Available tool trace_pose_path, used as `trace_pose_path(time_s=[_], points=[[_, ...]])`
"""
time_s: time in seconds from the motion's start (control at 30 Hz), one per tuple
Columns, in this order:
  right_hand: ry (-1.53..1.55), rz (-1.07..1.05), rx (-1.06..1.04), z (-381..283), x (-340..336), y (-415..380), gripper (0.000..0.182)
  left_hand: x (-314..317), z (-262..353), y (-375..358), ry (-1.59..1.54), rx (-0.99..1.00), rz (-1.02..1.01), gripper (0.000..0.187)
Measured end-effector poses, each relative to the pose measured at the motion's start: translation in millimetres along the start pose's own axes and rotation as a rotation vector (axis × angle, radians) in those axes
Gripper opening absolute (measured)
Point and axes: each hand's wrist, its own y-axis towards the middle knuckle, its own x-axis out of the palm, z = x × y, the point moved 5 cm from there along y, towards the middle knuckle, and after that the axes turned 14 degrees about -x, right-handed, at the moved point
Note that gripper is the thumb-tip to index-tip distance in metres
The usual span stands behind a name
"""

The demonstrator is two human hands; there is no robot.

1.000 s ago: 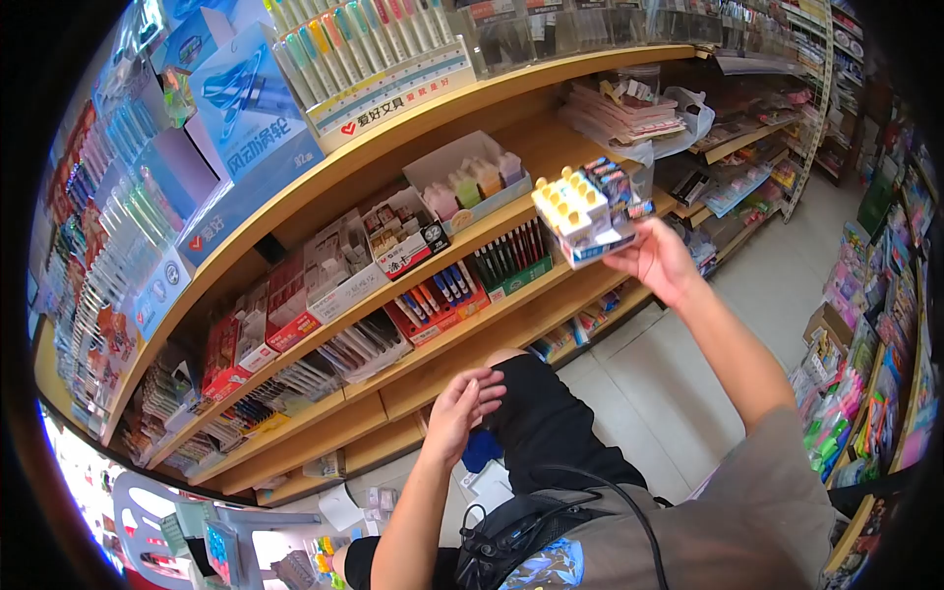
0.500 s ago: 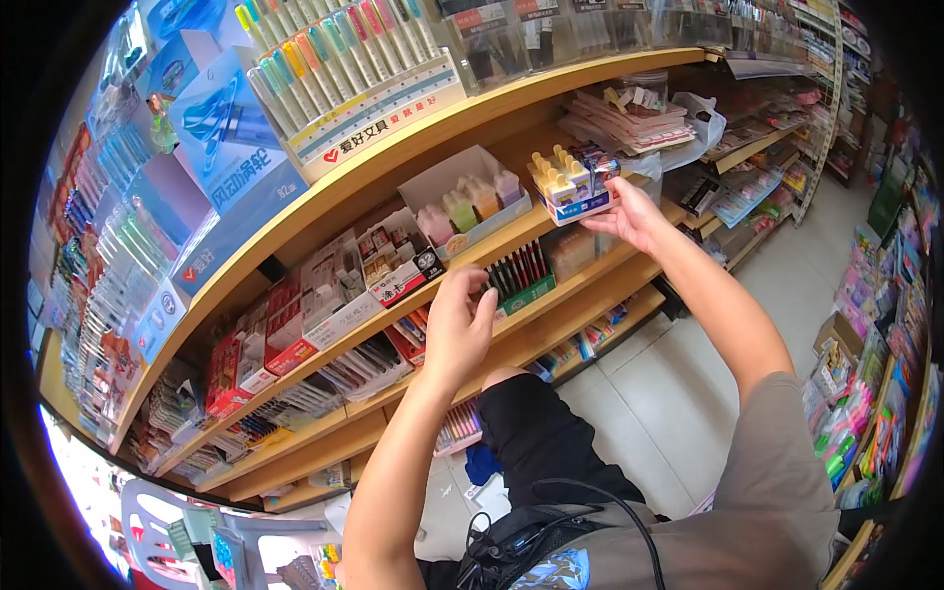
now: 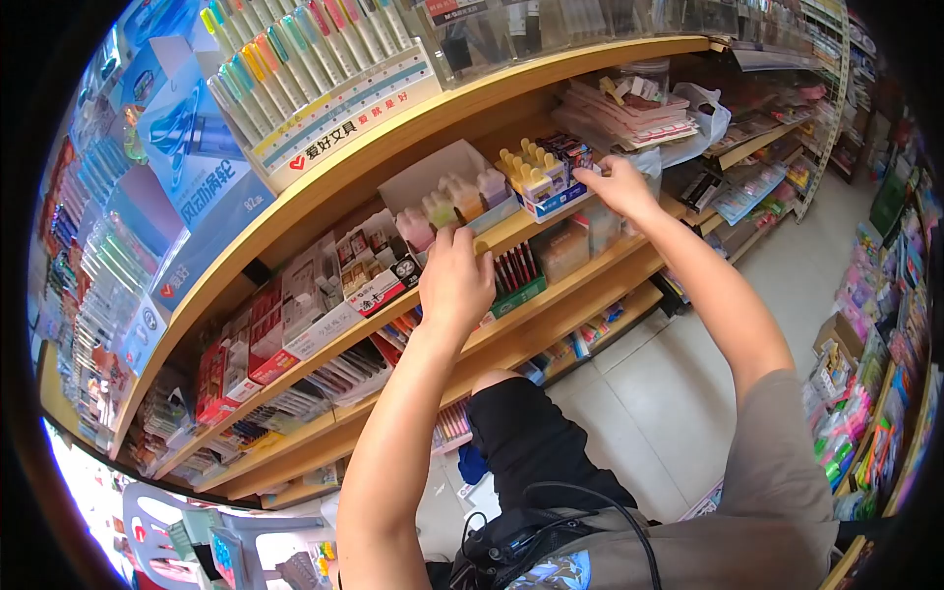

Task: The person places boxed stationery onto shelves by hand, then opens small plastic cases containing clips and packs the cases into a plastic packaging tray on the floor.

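My right hand [image 3: 619, 187] has its fingers on the right end of a blue-and-white box [image 3: 560, 203] that stands on the shelf. Yellow-capped items [image 3: 531, 169] and small dark packs [image 3: 568, 149] fill that box. My left hand [image 3: 457, 280] is raised at the shelf edge, its fingers bent over the front of a white box [image 3: 497, 214] of pastel bottles [image 3: 454, 200]. Whether those fingers grip anything is hidden. Left of it stands a box marked 32 [image 3: 379, 287] with small packs.
Highlighters in a display [image 3: 305, 69] stand on the upper shelf [image 3: 393, 116]. Pink packets [image 3: 639, 113] and a plastic bag [image 3: 703, 123] lie at the right. Pens fill a green box [image 3: 519, 295] below. A grey chair [image 3: 162, 536] is at the lower left.
The blue-and-white box has moved left and back onto the shelf beside the pastel bottles. My right hand has followed it, and my left hand has moved up to the white box's front.
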Motion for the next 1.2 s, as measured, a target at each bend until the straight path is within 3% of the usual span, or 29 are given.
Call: trace_pose_path(time_s=[0.3,0.7,0.9,1.07,1.2], points=[[-0.227,-0.111,-0.062,-0.6,0.6,15.9,0.055,13.2,-10.0,20.8,0.219,-0.087,0.058,0.019],[-0.31,0.073,-0.142,4.4,15.7,19.6,0.057,9.0,1.2,5.8,0.157,-0.065,0.123,0.012],[-0.184,-0.219,-0.129,6.8,2.9,25.4,0.061,-3.1,7.6,-5.8,0.023,0.058,0.165,0.018],[-0.071,-0.077,-0.288,-0.4,-15.1,26.5,0.025,-22.0,13.9,-43.6,-0.124,0.224,0.128,0.02],[0.011,-0.018,-0.334,5.0,-7.9,32.0,0.022,-21.4,-22.8,-99.0,-0.152,0.192,-0.098,0.019]])
